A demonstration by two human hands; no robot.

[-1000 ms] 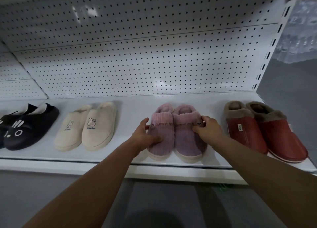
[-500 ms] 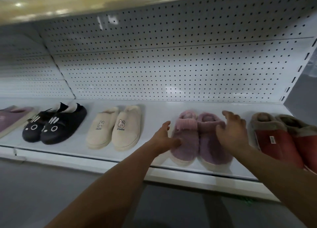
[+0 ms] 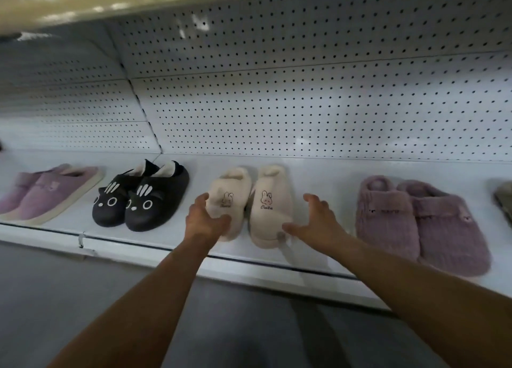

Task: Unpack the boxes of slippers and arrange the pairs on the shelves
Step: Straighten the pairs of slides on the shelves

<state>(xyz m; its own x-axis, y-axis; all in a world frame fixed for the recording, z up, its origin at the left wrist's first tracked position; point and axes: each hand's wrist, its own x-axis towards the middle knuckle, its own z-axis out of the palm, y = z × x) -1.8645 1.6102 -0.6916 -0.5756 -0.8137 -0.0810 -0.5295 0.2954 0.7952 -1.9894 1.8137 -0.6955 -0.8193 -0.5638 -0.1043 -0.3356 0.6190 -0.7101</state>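
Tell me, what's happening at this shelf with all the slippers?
A person is lining up slipper pairs on a white shelf. The left hand grips the toe of one cream bunny slipper, while the right hand reaches open beside the other cream slipper. The black pair and the fuzzy purple pair sit on either side.

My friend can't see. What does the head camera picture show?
Two hands reach for cream bunny slippers on a white shelf: the left hand grips one, the right hand spreads open. Black and purple pairs sit beside.
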